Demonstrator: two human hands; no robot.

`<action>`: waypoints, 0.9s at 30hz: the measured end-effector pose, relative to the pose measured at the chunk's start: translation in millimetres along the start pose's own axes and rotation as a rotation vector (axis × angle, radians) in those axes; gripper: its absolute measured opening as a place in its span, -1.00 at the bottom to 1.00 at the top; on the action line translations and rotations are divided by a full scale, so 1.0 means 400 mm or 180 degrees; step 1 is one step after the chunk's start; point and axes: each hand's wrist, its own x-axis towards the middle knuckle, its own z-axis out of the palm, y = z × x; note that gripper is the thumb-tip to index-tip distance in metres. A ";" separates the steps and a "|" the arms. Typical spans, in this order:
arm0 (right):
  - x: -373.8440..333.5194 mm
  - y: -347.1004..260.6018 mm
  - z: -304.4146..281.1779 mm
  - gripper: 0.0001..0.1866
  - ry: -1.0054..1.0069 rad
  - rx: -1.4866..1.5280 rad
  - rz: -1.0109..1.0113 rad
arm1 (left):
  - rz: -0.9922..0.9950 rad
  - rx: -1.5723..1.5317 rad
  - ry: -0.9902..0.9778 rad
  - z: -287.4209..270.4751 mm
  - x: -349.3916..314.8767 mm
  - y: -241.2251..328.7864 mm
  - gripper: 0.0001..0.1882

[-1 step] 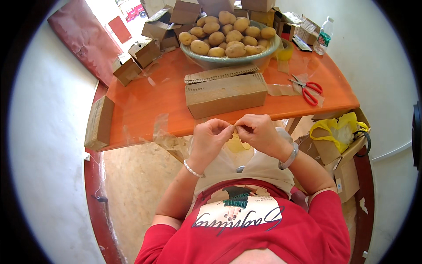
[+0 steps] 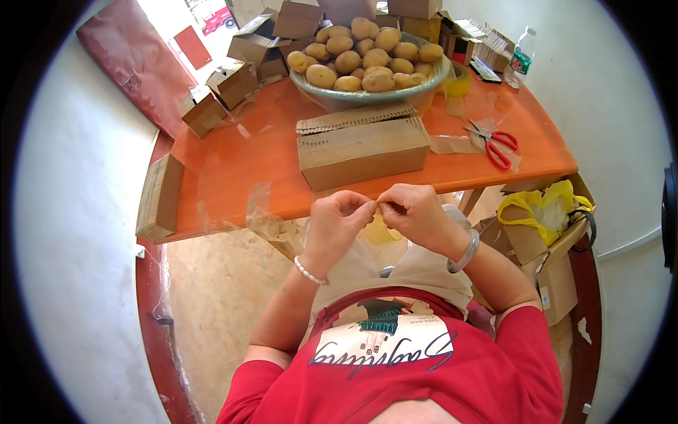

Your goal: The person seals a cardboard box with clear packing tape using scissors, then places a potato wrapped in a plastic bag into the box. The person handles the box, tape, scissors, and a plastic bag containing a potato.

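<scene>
Orange table (image 2: 226,162) fills upper frame, cardboard box (image 2: 364,154) near its front edge at upper centre; left hand (image 2: 339,226) and right hand (image 2: 422,219) meet mid-frame just below, both pinched narrow, contents too small to tell, likely fine fingertip work, next move needing steady, matched pinches.

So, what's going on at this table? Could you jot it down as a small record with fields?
Left hand: fingertips pinched together
Right hand: also pinched, right against or beside the left
Between them: too small to tell
Just beyond: cardboard box on the orange table
Behind box: bowl heaped with potatoes
Table's right side: red-handled scissors; plastic bottle upright, farther back
</scene>
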 end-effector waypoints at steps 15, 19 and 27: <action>0.004 0.010 0.021 -0.96 0.0342 -0.0537 -0.0617 | 0.0073 0.0025 0.0172 0.010 -0.006 0.010 -0.86; -0.001 0.007 0.014 -0.96 0.0226 -0.0626 -0.0686 | 0.0060 -0.0096 0.0117 0.008 -0.002 0.002 -0.85; -0.005 0.010 0.015 -0.96 0.0114 -0.0465 -0.0683 | 0.0086 0.0124 0.0146 0.010 0.002 -0.008 -0.85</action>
